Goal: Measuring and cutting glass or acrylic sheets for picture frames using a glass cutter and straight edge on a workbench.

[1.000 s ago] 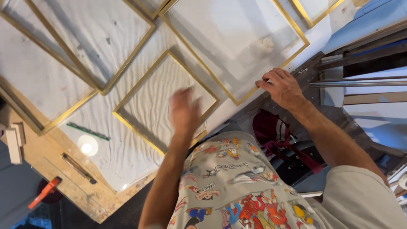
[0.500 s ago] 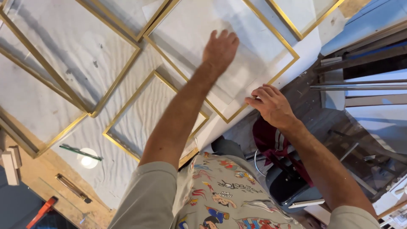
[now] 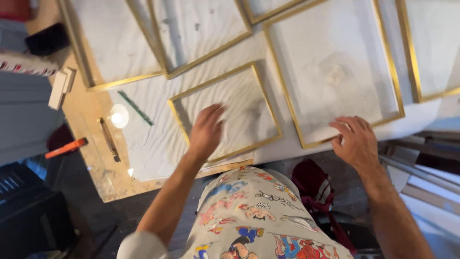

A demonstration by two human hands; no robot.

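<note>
Right hand (image 3: pixel 357 141) at gold frame (image 3: pixel 335 72) edge

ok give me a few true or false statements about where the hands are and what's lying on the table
1. The left hand is over the small gold-edged frame. True.
2. The right hand grips an orange-handled tool. False: it rests on the near edge of the large gold-edged frame; the orange-handled tool lies apart at the table's left edge.
3. A thin green stick lies on the white cloth, left of the small frame. True.
4. The frames stand upright. False: they lie flat on the table.
</note>
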